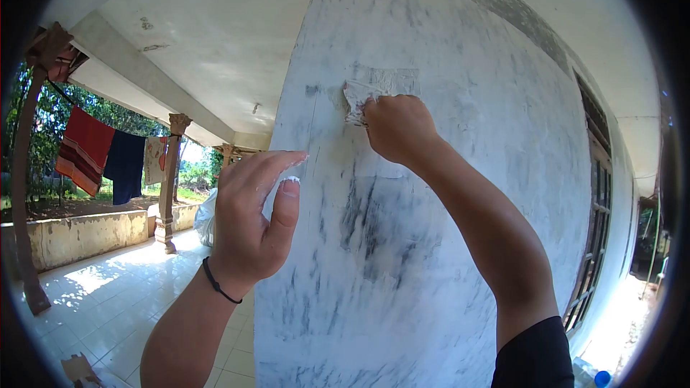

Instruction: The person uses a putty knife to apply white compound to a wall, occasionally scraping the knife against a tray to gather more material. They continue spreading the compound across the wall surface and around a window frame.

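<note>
My right hand (402, 129) is closed in a fist against the upper part of the wall (460, 244), gripping a flat scraper (354, 104) smeared with whitish putty. The scraper's blade lies on the wall; its handle is hidden inside my fist. Wet-looking putty shows around the blade. Lower and to the left, my left hand (255, 215) is raised near the wall's edge with thumb and fingers apart and nothing between them. White putty coats its fingertips. The wall is pale with dark grey streaks, heaviest below my right hand.
On the left is a tiled porch floor (79, 309) with a low wall (86, 237) and a carved post (167, 187). Cloths (90, 147) hang on a line there. A barred window (595, 223) is to the right; a blue cap (602, 379) shows at bottom right.
</note>
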A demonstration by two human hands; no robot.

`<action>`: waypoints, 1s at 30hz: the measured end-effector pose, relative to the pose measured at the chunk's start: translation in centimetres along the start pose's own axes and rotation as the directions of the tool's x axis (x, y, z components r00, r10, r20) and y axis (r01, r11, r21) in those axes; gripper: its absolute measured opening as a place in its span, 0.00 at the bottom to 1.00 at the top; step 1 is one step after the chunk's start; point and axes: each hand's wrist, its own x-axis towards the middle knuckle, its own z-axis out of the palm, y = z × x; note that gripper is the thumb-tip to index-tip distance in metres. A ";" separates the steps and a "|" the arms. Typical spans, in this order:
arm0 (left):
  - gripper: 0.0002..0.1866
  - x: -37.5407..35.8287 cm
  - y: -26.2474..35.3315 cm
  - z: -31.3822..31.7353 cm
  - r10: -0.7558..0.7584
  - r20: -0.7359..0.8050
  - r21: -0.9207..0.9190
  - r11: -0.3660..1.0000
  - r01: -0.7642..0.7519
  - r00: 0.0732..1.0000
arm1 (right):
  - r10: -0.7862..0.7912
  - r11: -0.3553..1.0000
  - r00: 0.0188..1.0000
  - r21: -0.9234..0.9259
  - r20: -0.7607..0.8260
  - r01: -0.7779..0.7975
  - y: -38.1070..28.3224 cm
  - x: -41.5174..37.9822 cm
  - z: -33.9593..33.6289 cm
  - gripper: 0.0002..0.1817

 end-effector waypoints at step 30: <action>0.18 1.6 1.1 -0.9 0.051 -0.016 -0.015 0.999 -0.051 0.999 | 0.688 0.704 0.723 0.292 -0.057 -0.647 7.1 1.8 -5.4 0.09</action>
